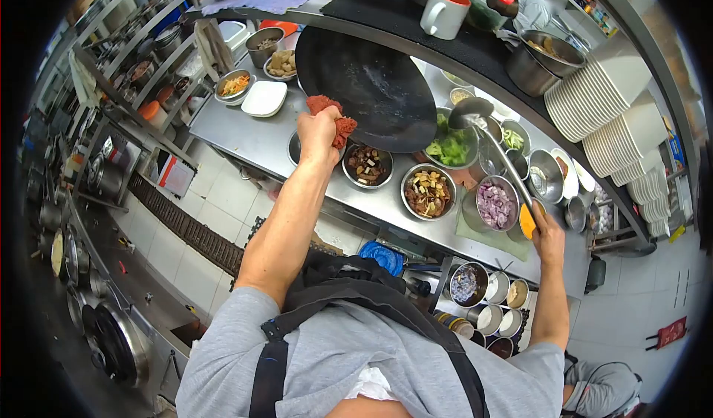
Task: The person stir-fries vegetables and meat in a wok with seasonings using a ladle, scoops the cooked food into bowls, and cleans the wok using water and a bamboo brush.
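While the left hand [319,134] pinches one crumpled red cloth [344,130] at the near left edge of one large round black wok [371,84], the right hand [548,236] wraps one long-handled metal ladle [512,169]; each grip is narrow, one on cloth, the other on handle. The wok slants over the middle of the steel worktop [241,132], and the ladle's cup hangs just right of it, near one heap of chopped green vegetable [451,149]. Along the near edge stand four round steel bowls [469,212]: one half hidden behind the left wrist, one of dark brown chunks [368,167], one of yellowish slices [428,189] over dark pieces, one of diced purple onion [496,204]. One white mug with an orange inside [444,17] stands on the shelf; at least two stacks of white dishes [594,87] rise at the right.
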The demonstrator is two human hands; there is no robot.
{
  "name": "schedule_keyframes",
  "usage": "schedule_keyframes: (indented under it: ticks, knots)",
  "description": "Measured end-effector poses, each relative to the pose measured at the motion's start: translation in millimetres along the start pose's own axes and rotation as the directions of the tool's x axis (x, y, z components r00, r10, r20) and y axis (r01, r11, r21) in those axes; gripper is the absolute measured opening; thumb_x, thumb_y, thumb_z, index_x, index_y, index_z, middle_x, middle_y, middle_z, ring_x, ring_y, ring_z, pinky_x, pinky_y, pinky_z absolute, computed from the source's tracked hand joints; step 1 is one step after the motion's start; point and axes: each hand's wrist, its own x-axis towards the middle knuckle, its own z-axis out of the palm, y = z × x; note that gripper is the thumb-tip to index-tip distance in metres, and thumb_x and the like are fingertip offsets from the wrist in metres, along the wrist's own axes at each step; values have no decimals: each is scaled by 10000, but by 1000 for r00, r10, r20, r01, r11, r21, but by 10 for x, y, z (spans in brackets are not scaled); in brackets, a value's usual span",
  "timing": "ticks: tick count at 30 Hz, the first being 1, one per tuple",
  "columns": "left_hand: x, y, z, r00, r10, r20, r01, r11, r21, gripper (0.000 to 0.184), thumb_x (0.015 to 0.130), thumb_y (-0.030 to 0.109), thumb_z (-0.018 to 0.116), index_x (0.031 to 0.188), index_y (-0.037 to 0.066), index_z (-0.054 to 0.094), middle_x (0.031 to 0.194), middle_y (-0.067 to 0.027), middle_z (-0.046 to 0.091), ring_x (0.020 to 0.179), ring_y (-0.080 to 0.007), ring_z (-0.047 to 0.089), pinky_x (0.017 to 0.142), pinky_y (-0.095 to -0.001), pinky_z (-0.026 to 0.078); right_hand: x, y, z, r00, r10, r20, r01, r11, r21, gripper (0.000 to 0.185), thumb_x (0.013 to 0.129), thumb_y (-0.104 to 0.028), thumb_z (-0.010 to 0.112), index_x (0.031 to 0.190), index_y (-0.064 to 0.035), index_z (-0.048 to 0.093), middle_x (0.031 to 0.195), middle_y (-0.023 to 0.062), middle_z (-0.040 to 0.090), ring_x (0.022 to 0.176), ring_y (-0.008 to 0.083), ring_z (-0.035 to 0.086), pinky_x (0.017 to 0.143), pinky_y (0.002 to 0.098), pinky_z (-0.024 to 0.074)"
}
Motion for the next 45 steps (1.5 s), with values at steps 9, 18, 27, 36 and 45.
schedule_keyframes:
  ticks: [9,18,27,36,45]
  knots:
    - [-563,614,-1150,997,-72,-34,73,997,12,280,649,-9,600,922,-20,541,745,-76,565,570,-182,571,448,-299,435,-15,-1235,631,999,-25,36,-3,776,631,658,707,48,548,1359,-31,493,812,184,577,615,246,543,596,352,459]
    - [-2395,782,-2937,878,96,-470,-219,952,-214,463,725,-62,543,1169,-60,410,777,-120,568,608,-184,594,520,-321,495,1386,-2788,1500,771,-636,-40,243,235,941,665,822,22,634,1436,-111,418,1057,144,613,855,217,611,788,307,496]
    - [-4984,-133,-3203,170,328,-929,-847,530,32,627,606,-32,542,1224,5,448,948,-135,571,637,-225,576,516,-331,468,709,-5466,-491,0,-973,-229,299,-219,929,518,887,7,615,1378,19,450,1051,114,613,662,115,497,549,237,400]
    - [-6061,-730,-4220,-495,10,-869,-849,207,486,363,689,-33,501,1043,45,484,878,-75,517,647,-204,541,525,-341,442,-1632,-7275,-1421,-640,-716,-278,223,-520,825,562,830,43,591,1370,32,435,694,7,567,491,50,464,430,218,367]
    - [-6754,-1210,-5302,-582,-237,-778,-812,212,543,268,761,49,576,1023,78,528,777,-83,618,647,-237,656,466,-345,504,-3858,-7347,-1848,-936,-266,-230,12,-677,736,610,848,47,596,1415,53,372,750,51,617,479,70,502,425,228,410]
